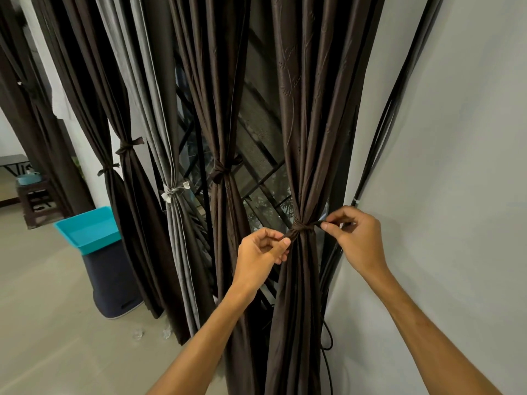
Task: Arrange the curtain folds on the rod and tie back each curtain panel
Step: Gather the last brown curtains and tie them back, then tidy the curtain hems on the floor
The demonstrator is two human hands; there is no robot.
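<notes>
Curtain panel [305, 138], glossy brown, pinched pleats

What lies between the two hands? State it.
In the head view, the knotted brown tie around the gathered curtain panel lies between the left hand and right hand, each pinching one tie end.

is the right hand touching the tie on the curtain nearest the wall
Touching. The head view shows the right hand pinching one end of the brown tie between thumb and fingertips, pulled out sideways from the knot.
</notes>
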